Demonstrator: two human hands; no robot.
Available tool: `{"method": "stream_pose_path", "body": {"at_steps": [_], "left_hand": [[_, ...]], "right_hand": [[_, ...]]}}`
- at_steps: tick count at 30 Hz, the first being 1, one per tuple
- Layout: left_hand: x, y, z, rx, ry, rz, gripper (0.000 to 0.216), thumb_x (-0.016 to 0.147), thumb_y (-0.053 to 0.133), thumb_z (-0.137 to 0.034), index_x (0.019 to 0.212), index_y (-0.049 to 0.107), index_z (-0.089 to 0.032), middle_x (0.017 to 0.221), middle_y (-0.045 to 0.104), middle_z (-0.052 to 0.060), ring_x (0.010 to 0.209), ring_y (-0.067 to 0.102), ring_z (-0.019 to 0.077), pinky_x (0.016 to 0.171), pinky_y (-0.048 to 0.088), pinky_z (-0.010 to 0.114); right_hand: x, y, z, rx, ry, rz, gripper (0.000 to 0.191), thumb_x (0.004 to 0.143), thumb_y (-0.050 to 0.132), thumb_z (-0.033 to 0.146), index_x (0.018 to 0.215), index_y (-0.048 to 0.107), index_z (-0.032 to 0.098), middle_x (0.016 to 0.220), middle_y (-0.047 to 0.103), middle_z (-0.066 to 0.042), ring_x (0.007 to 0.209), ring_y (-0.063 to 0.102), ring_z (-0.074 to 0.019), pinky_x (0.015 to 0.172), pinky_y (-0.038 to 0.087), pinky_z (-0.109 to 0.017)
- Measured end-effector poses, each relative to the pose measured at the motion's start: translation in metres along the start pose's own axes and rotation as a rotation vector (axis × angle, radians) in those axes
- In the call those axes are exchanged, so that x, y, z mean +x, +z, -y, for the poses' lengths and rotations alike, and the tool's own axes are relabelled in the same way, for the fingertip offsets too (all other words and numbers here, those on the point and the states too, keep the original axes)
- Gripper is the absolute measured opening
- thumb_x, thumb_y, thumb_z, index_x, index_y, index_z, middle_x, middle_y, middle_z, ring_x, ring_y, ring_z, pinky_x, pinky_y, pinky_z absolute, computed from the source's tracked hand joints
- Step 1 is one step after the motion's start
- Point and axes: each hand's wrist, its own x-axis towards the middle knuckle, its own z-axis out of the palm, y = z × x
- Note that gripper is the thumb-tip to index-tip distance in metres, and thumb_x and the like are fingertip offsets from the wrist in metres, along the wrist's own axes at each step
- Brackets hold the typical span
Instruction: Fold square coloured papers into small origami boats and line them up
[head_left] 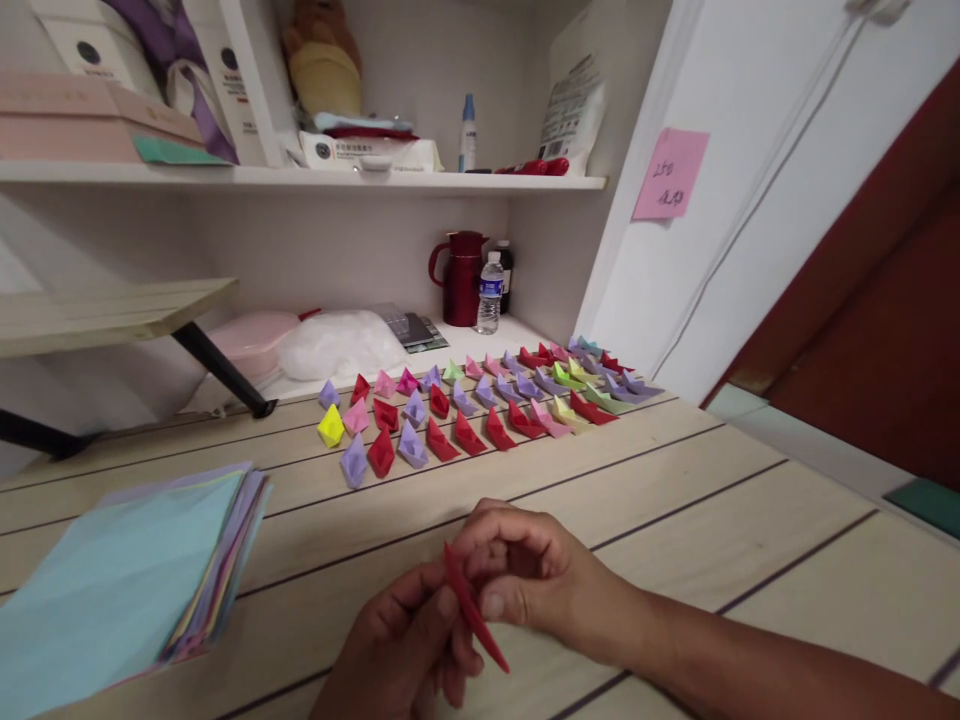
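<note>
A folded piece of red paper [475,617], narrow and pointed at both ends, is held above the wooden table [675,560]. My left hand [409,640] pinches it from the left, thumb along its side. From the right, my right hand [525,570] has curled fingers and a thumb at the same paper. Beyond my hands, several small folded paper boats stand in rows, among them a red boat [381,454], a yellow boat [330,427] and a purple boat [354,462].
A stack of coloured paper [120,580] lies at the left, light blue on top. Behind the boats are a red jug [462,278], a water bottle [490,294] and a clear plastic bag [341,345]. A small raised stand [112,315] is at the left.
</note>
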Motion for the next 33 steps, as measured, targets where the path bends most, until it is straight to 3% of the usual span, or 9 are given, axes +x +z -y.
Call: {"method": "stream_pose_path", "body": {"at_steps": [6,12,16,19,23,25,28,33], "left_hand": [[-0.001,0.004,-0.003,-0.062,-0.026,-0.088,0.033,0.050,0.093,-0.036,0.073,0.077,-0.018,0.054,0.059,-0.003,0.049,0.046,0.0022,0.051,0.034,0.013],[0.003,-0.001,0.004,0.048,0.017,0.002,0.030,0.058,0.088,-0.042,0.075,0.077,-0.020,0.055,0.057,-0.004,0.047,0.039,0.0032,0.048,0.030,0.017],[0.008,-0.007,0.007,0.114,0.040,0.092,0.035,0.061,0.084,-0.049,0.074,0.075,-0.018,0.053,0.054,-0.004,0.045,0.035,0.0033,0.047,0.028,0.018],[0.011,-0.010,0.008,0.163,0.013,0.122,0.039,0.062,0.082,-0.054,0.072,0.073,-0.017,0.051,0.055,-0.003,0.043,0.038,0.0044,0.045,0.027,0.019],[0.009,-0.009,0.008,0.122,-0.044,0.059,0.041,0.061,0.083,-0.052,0.082,0.074,-0.017,0.052,0.058,-0.003,0.050,0.053,0.0088,0.046,0.031,0.018],[0.006,-0.007,0.007,0.050,-0.029,0.017,0.041,0.063,0.083,-0.049,0.089,0.074,-0.018,0.054,0.061,-0.003,0.051,0.056,0.0090,0.052,0.040,0.020],[0.001,-0.002,0.004,-0.072,0.018,-0.086,0.040,0.065,0.084,-0.043,0.095,0.074,-0.019,0.062,0.066,-0.002,0.052,0.055,0.0075,0.066,0.051,0.028],[0.002,0.003,0.004,-0.055,0.050,-0.179,0.044,0.058,0.086,-0.048,0.086,0.071,-0.018,0.061,0.062,-0.004,0.047,0.052,0.0067,0.062,0.051,0.030]], "right_hand": [[-0.001,-0.001,0.005,-0.168,-0.087,0.020,0.037,0.067,0.084,0.013,0.101,0.073,0.024,0.097,0.053,0.000,0.077,0.058,-0.0087,0.069,0.050,-0.021],[-0.003,0.001,0.007,-0.383,-0.072,-0.029,0.042,0.064,0.087,0.017,0.103,0.074,0.022,0.088,0.050,0.001,0.072,0.051,-0.0097,0.061,0.046,-0.020],[-0.004,0.005,0.005,-0.367,-0.069,-0.029,0.021,0.067,0.085,0.019,0.082,0.071,0.019,0.083,0.050,0.001,0.072,0.053,-0.0107,0.058,0.046,-0.021],[-0.003,0.006,0.003,-0.229,-0.068,0.005,0.022,0.071,0.083,0.026,0.070,0.062,0.017,0.088,0.051,0.000,0.071,0.056,-0.0113,0.057,0.048,-0.022],[-0.001,0.005,0.000,-0.144,-0.055,-0.090,0.025,0.076,0.078,0.033,0.066,0.063,0.016,0.093,0.049,-0.001,0.076,0.055,-0.0113,0.069,0.047,-0.025],[0.001,0.002,-0.001,-0.126,-0.044,-0.173,0.027,0.077,0.077,0.032,0.062,0.062,0.015,0.091,0.052,-0.001,0.080,0.053,-0.0123,0.075,0.045,-0.025],[0.004,-0.003,0.000,-0.081,0.013,-0.283,0.030,0.079,0.075,0.034,0.061,0.059,0.016,0.075,0.055,0.000,0.068,0.051,-0.0114,0.066,0.041,-0.023],[0.006,-0.005,0.002,-0.115,0.108,-0.330,0.035,0.079,0.073,0.041,0.062,0.057,0.015,0.055,0.055,0.002,0.054,0.045,-0.0100,0.056,0.034,-0.023]]}}
